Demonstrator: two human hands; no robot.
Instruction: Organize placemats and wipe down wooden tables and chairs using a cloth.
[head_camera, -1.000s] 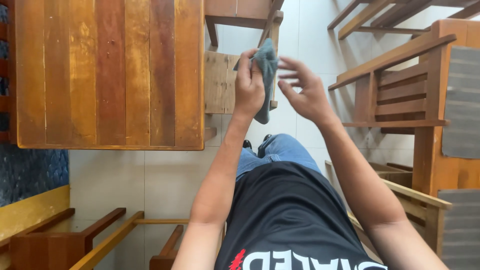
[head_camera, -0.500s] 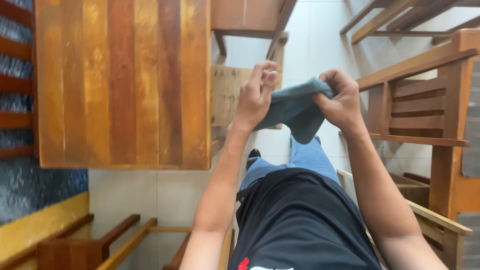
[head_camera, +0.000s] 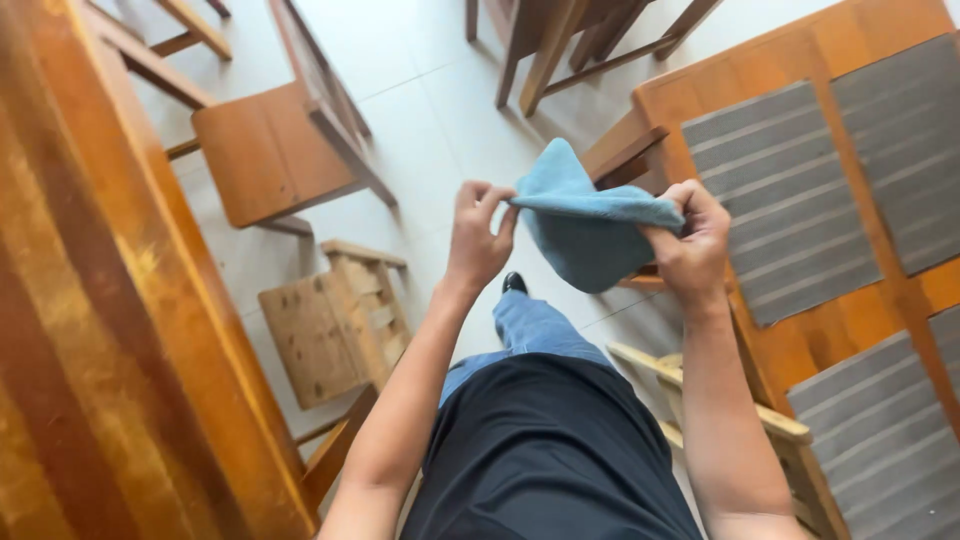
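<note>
A blue cloth (head_camera: 585, 235) is pinched at both ends, left hand (head_camera: 478, 235) and right hand (head_camera: 690, 245) closed on it, held up over the tiled floor (head_camera: 440, 130) between wooden chairs.

The cloth (head_camera: 590, 235) is showing a soft blue-teal, plain, no print. The counter (head_camera: 100, 330) on the left is glowing in orange-brown wood with darker streaks running along it. The mats (head_camera: 775, 200) on the right are showing grey with fine paler stripes. The floor (head_camera: 430, 120) is gleaming white, tiled. The jeans (head_camera: 535, 325) are showing faded blue, the shirt (head_camera: 545, 460) black, the shoe (head_camera: 514, 283) black too.
</note>
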